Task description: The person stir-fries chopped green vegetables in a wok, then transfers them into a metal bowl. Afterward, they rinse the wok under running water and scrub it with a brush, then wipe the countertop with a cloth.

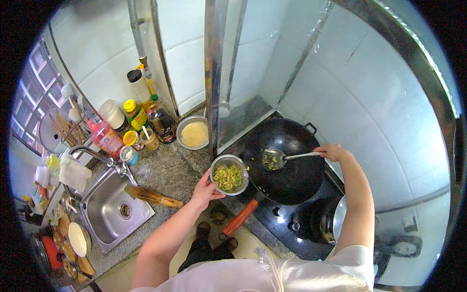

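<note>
My left hand (206, 191) grips the side of a small metal bowl (229, 193) at the left edge of a black wok (292, 186). Chopped yellow-green food (228, 177) lies in the bowl. My right hand (330, 152) is closed around the end of a metal wok spatula (279, 159), whose blade is over the wok and carries bits of the same food. A few bits stick to the wok's inner wall. The wok's red wooden handle (240, 218) points towards my feet, and its small loop handle is on the far side.
The wok stands on a black gas stove (288, 233), with a lidded pot (339, 219) to the right. A glass partition (213, 80) rises behind the bowl. To the left are a bowl of pale yellow content (194, 135), bottles and jars, a straw brush (155, 196) and a steel sink (109, 208).
</note>
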### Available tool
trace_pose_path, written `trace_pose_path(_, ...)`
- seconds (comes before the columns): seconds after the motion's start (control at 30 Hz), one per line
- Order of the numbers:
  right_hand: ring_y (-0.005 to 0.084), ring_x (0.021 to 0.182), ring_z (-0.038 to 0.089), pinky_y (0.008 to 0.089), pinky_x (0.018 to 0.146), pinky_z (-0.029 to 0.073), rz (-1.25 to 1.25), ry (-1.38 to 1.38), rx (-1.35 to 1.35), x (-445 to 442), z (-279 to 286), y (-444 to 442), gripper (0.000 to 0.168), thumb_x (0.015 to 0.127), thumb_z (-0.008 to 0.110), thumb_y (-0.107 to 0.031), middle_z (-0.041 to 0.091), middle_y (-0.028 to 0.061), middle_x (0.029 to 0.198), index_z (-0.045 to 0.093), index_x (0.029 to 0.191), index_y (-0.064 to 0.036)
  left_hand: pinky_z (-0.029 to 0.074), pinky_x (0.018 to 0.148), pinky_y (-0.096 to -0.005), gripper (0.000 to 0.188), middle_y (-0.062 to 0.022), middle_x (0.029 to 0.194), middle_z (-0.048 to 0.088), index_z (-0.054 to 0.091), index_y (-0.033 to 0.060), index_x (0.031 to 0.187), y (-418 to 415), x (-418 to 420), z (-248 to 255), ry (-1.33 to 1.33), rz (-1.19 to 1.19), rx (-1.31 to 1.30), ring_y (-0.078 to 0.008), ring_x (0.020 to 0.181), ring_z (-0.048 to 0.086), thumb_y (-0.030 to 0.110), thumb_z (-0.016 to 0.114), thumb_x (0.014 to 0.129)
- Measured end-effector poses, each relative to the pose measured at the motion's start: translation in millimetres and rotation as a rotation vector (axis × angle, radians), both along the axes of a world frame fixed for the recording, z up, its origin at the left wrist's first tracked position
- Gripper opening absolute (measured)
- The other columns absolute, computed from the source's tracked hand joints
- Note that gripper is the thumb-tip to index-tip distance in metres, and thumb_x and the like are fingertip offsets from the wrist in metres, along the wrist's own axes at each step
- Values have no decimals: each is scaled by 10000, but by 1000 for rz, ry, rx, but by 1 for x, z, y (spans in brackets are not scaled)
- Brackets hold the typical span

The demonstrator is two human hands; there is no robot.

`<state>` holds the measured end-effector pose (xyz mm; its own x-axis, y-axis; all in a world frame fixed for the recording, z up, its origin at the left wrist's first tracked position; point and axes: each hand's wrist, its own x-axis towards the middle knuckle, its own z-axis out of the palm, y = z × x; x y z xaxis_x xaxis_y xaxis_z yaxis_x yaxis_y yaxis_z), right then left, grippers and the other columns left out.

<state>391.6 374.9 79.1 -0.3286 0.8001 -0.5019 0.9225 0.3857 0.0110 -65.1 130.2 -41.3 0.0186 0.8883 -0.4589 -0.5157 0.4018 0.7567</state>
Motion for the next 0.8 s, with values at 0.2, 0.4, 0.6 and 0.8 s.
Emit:
trace_pose_path(0.2, 266, 969, 545, 452, 914, 339, 158, 378, 76, -72, 48, -39, 338, 866, 560, -143, 582, 62, 962, 598, 1179, -265, 589, 642, -363, 641, -120, 1021, 576, 206, 233, 1441, 4, -8, -4, -18, 5, 17, -219, 746, 654, -4, 431, 890)
trace_pose_path(0.4, 225, 892, 556, 439, 860, 370, 456, 266, 811, -129, 102, -152, 420, 747, 582, -60, 576, 26, 890, 631, 1124, -238, 588, 669, -365, 651, -125, 1056, 561, 179, 227, 1449, -11, -17, 11, -106, 50, 65, -224, 768, 654, -1, 432, 894)
trace_pose_path(0.6, 183, 855, 531, 385, 797, 356, 400, 247, 1047, -161, 72, -228, 442, 689, 569, -38, 554, 9, 903, 649, 1087, -211, 594, 667, -365, 636, -128, 1034, 542, 153, 209, 1454, -20, -26, 17, -123, 76, 97, -217, 752, 641, 18, 430, 915)
trace_pose_path(0.8, 179, 869, 528, 381, 829, 338, 244, 281, 1058, -168, 66, -262, 462, 696, 624, -68, 558, 5, 907, 620, 1142, -185, 587, 687, -399, 638, -171, 1111, 535, 137, 186, 1456, -36, -30, 39, -134, 82, 111, -261, 822, 651, 1, 408, 910)
